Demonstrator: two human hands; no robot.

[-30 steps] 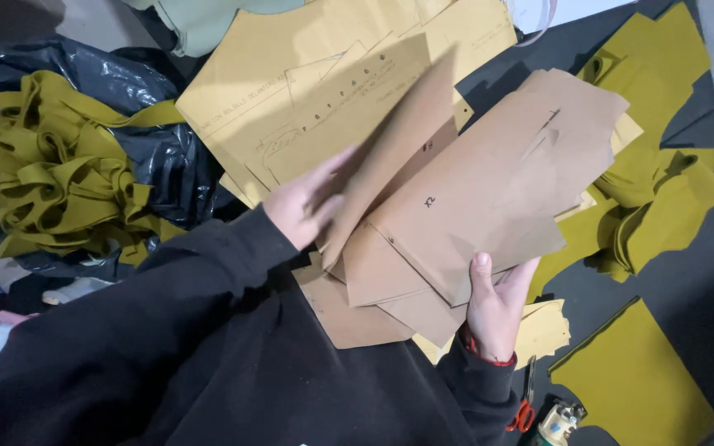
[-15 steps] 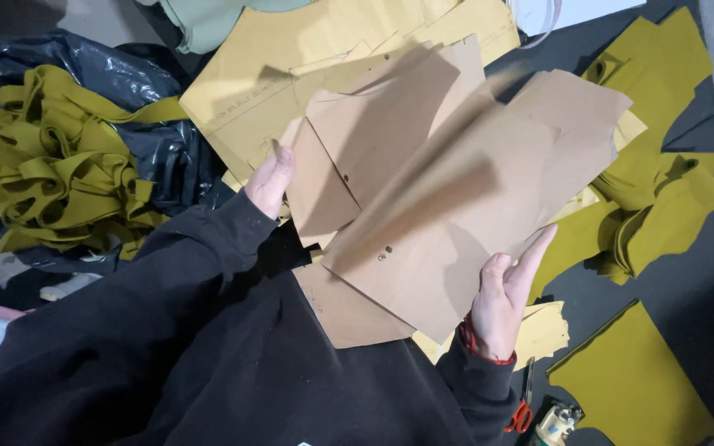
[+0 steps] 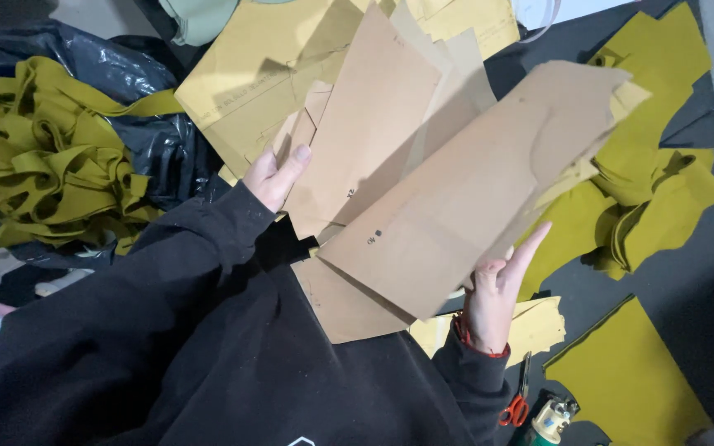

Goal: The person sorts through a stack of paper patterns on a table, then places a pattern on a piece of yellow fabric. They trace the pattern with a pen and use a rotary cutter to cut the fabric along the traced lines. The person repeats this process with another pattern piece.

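Head view: both hands [image 3: 493,289] fan stiff, angular brown card patterns [image 3: 456,206].

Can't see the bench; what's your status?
Left hand gripping brown card pattern piece. Right hand gripping larger card pattern piece. Pieces overlap; nothing blocking.

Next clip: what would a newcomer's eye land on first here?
A fan of large brown cardboard pattern pieces fills the centre, held between the left hand and the right hand. A tangled heap of mustard-yellow fabric strips lies on black plastic at the left, and small red-handled scissors sit at the lower right.
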